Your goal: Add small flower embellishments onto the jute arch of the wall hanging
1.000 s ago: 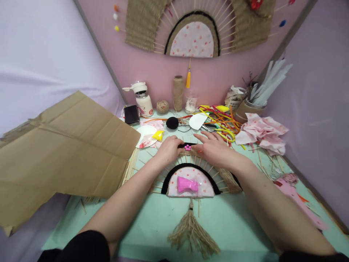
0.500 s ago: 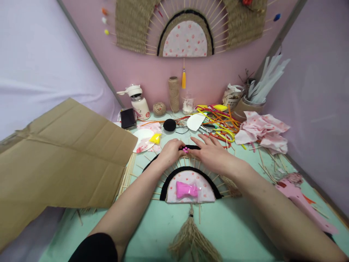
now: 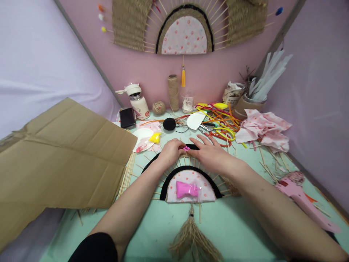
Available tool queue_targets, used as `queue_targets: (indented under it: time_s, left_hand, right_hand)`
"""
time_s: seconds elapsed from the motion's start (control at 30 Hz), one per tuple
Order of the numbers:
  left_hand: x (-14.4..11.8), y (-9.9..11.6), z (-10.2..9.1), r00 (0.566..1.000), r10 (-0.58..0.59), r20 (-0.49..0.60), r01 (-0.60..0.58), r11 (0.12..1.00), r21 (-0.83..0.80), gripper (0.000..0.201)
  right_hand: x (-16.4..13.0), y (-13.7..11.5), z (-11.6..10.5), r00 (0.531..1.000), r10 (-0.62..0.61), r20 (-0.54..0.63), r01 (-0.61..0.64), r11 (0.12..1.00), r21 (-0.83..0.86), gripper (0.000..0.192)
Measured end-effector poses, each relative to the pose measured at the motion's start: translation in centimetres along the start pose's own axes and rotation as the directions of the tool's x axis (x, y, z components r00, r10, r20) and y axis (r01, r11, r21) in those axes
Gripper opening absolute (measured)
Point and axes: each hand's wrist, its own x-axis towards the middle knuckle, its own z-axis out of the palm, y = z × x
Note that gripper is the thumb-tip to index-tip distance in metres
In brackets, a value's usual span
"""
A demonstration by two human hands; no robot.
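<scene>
A pink flower [image 3: 186,148] sits on a black strip [image 3: 194,147] atop the fan [image 3: 188,182] at mid-desk; the left hand [image 3: 170,151] pinches the strip's end, apparently steadying it; the right hand [image 3: 209,153] lies flat, fingers spread, pressing it down; strip largely hidden beneath both hands; tassel [image 3: 192,236] cut off at the near edge.

We are seeing matt mint table cover [image 3: 234,225], smooth. Fan piece [image 3: 191,178] at frame centre is showing thin wooden sticks, fuzzy black trim, dotted cloth panel; rough jute tassel [image 3: 192,233] is hanging at lower centre. Glossy pink plastic flower [image 3: 186,149] is sitting on black strip. Matt brown corrugated cardboard [image 3: 60,156] is lying at left. Crumpled printed cloth [image 3: 264,129] is lying at right.
</scene>
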Motion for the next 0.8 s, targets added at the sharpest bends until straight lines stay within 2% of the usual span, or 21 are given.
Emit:
queue_targets:
  time_s: [0.3,0.47,0.57,0.67,0.8]
  left_hand:
    - [0.0,0.1,0.1,1.0,-0.021,0.01,0.021,1.0,0.011,0.026]
    - [-0.3,0.6,-0.7,0.998,-0.053,0.034,0.049,0.995,0.087,0.027]
    - [-1.2,1.8,-1.3,0.995,-0.078,0.06,0.066,0.981,0.18,0.027]
    - [-2.3,3.4,-1.7,0.989,-0.08,0.126,0.024,0.917,0.399,0.037]
    - [-3.0,4.9,-1.9,0.963,-0.156,0.218,0.038,0.885,0.464,0.045]
  right_hand:
    - [-0.2,0.7,-0.1,0.999,-0.011,-0.045,0.012,1.0,0.014,0.046]
    - [-0.2,1.2,-0.2,0.998,0.031,-0.056,-0.032,0.999,-0.008,0.048]
    - [0.0,1.3,0.0,0.998,0.04,-0.05,-0.041,0.999,-0.002,0.05]
    - [0.0,1.2,0.1,0.998,0.044,-0.048,-0.044,0.999,0.009,0.051]
    - [0.1,1.1,0.2,0.998,0.038,-0.057,-0.037,0.999,0.032,0.049]
